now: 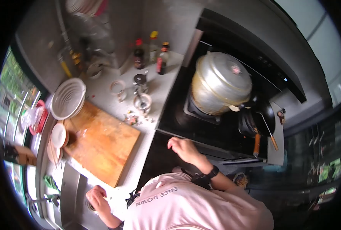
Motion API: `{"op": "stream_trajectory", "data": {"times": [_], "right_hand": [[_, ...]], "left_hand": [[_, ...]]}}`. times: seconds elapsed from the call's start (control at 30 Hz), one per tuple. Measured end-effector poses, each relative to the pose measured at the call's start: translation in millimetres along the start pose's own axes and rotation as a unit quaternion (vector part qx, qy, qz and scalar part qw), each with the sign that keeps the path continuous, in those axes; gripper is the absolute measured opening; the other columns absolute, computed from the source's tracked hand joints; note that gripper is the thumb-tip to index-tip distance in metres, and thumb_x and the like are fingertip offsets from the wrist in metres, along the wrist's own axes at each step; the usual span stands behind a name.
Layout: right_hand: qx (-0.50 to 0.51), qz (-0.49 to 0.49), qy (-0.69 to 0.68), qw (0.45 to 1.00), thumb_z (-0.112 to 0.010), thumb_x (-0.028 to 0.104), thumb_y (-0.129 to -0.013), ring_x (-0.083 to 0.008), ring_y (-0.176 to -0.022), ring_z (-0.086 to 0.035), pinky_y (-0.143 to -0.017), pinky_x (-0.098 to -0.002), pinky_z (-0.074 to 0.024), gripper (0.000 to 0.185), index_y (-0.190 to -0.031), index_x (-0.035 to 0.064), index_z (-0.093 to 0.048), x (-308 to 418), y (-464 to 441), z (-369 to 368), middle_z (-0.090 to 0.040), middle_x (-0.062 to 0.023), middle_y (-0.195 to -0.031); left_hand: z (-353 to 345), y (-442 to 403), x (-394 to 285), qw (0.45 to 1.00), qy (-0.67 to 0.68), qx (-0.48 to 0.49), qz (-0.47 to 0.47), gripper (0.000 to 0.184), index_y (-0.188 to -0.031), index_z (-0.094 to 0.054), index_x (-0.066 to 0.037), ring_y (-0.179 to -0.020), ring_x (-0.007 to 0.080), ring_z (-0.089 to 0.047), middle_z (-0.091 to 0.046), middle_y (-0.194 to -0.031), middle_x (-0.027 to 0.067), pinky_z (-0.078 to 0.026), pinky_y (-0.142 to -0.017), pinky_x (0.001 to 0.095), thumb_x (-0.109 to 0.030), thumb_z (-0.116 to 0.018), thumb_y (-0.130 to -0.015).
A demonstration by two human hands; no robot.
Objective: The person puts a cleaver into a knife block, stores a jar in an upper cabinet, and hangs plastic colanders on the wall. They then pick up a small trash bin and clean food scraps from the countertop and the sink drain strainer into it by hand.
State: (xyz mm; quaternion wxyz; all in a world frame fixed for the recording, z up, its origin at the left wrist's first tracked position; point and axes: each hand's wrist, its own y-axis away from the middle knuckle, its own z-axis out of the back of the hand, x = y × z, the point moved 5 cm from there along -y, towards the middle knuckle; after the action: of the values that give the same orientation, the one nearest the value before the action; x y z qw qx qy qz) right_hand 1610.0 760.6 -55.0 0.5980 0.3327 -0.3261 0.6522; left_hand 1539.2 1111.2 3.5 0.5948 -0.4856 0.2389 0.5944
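Note:
My left hand, loosely curled with no object showing in it, hangs over the edge of the metal sink. The wooden cutting board lies just beyond it on the counter, its surface wet and stained. My right hand, also loosely curled and with nothing visible in it, is in front of the black stove. A large lidded metal pot stands on a burner, farther off than that hand. Both palms face away from view.
Bowls and a white colander stand beside the board. Sauce bottles, a jar with a dark lid and small cups line the back counter. A black wok sits right of the pot, with wooden handles sticking out.

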Motion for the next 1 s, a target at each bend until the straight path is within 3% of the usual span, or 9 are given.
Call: {"op": "stream_trajectory", "data": {"times": [0.07,0.13,0.2,0.27,0.4,0.57,0.73,0.9,1.0], "right_hand": [[0.001,-0.079,-0.027,0.996,-0.044,0.035,-0.092,-0.0225,-0.06,-0.059,-0.06,-0.0335,-0.0464,0.033,-0.102,0.0055,-0.055,-9,0,-11,-0.061,-0.0111,-0.075],[0.03,-0.096,-0.002,0.995,-0.052,0.031,-0.089,-0.0193,-0.061,-0.059,-0.061,-0.0318,-0.0472,0.043,-0.12,0.0025,-0.042,-4,-9,-17,-0.06,-0.01,-0.079],[0.014,-0.014,0.034,0.999,-0.055,0.023,-0.089,-0.0107,-0.06,-0.057,-0.052,-0.0245,-0.047,0.048,-0.128,0.0038,-0.035,-4,-25,-26,-0.059,-0.007,-0.085],[0.034,-0.04,-0.025,0.998,-0.057,0.027,-0.087,-0.017,-0.061,-0.059,-0.058,-0.0296,-0.0482,0.055,-0.129,0.0016,-0.032,-15,-47,-38,-0.059,-0.0099,-0.088],[0.085,-0.128,-0.23,0.961,-0.056,0.028,-0.088,-0.0138,-0.068,-0.059,-0.049,-0.0246,-0.0478,0.059,-0.132,0.0022,-0.026,-70,-102,-79,-0.057,-0.0118,-0.094],[0.13,-0.197,-0.318,0.918,-0.055,0.03,-0.088,-0.0157,-0.076,-0.059,-0.057,-0.0254,-0.0488,0.053,-0.127,0.0046,-0.03,-99,-149,-108,-0.054,-0.0127,-0.102],[0.218,-0.222,-0.427,0.849,-0.056,0.029,-0.088,-0.0152,-0.084,-0.059,-0.063,-0.023,-0.0462,0.04,-0.119,0.011,-0.039,-103,-157,-120,-0.054,-0.0084,-0.105],[0.134,-0.231,-0.365,0.892,-0.064,0.022,-0.083,-0.0026,-0.06,-0.044,-0.049,-0.0163,-0.0365,0.021,-0.095,0.0096,-0.052,-127,-165,-114,-0.05,0.004,-0.079],[0.11,-0.21,-0.413,0.879,-0.065,0.018,-0.082,-0.0011,-0.057,-0.04,-0.045,-0.0157,-0.0312,0.019,-0.089,0.0121,-0.049,-153,-164,-98,-0.047,0.0054,-0.075]], "left_hand": [[2,5,14,0.999,0.036,-0.006,0.012,0.053,-0.048,-0.039,-0.002,-0.037,0.0173,-0.036,-0.038,-0.042,0.0059,-0.025,-0.04,0.0294,-0.026,-0.033,-0.096],[1,4,21,1.0,-0.017,0.019,-0.01,0.048,-0.049,-0.038,-0.002,-0.037,0.0188,-0.037,-0.037,-0.042,0.0068,-0.026,-0.04,0.0307,-0.024,-0.04,-0.092],[3,3,19,0.998,-0.042,0.022,0.044,0.041,-0.05,-0.036,-0.002,-0.037,0.0202,-0.035,-0.035,-0.042,0.0084,-0.024,-0.041,0.0328,-0.016,-0.05,-0.086],[5,2,20,0.995,-0.07,0.025,0.059,0.04,-0.05,-0.034,-0.002,-0.037,0.0203,-0.033,-0.033,-0.042,0.009,-0.022,-0.041,0.0334,-0.012,-0.053,-0.084],[8,12,25,0.991,-0.087,-0.036,0.099,0.039,-0.051,-0.034,-0.001,-0.037,0.0189,-0.03,-0.03,-0.042,0.0083,-0.021,-0.041,0.033,-0.01,-0.053,-0.084],[7,24,12,0.974,-0.113,-0.11,0.164,0.042,-0.052,-0.034,-0.002,-0.038,0.0082,-0.028,-0.03,-0.041,0.0014,-0.018,-0.039,0.0289,-0.013,-0.048,-0.09],[-6,25,-1,0.962,-0.113,-0.154,0.197,0.043,-0.053,-0.033,-0.002,-0.04,0.0066,-0.026,-0.029,-0.042,0.0003,-0.018,-0.04,0.0275,-0.016,-0.047,-0.092],[-22,16,-13,0.957,-0.126,-0.166,0.202,0.044,-0.053,-0.033,-0.002,-0.04,0.0064,-0.027,-0.029,-0.043,0.0003,-0.018,-0.04,0.0274,-0.016,-0.047,-0.092],[-27,11,-17,0.955,-0.151,-0.161,0.2,0.044,-0.052,-0.033,-0.002,-0.04,0.0064,-0.027,-0.03,-0.042,0.0004,-0.018,-0.04,0.0276,-0.016,-0.047,-0.092]]}}
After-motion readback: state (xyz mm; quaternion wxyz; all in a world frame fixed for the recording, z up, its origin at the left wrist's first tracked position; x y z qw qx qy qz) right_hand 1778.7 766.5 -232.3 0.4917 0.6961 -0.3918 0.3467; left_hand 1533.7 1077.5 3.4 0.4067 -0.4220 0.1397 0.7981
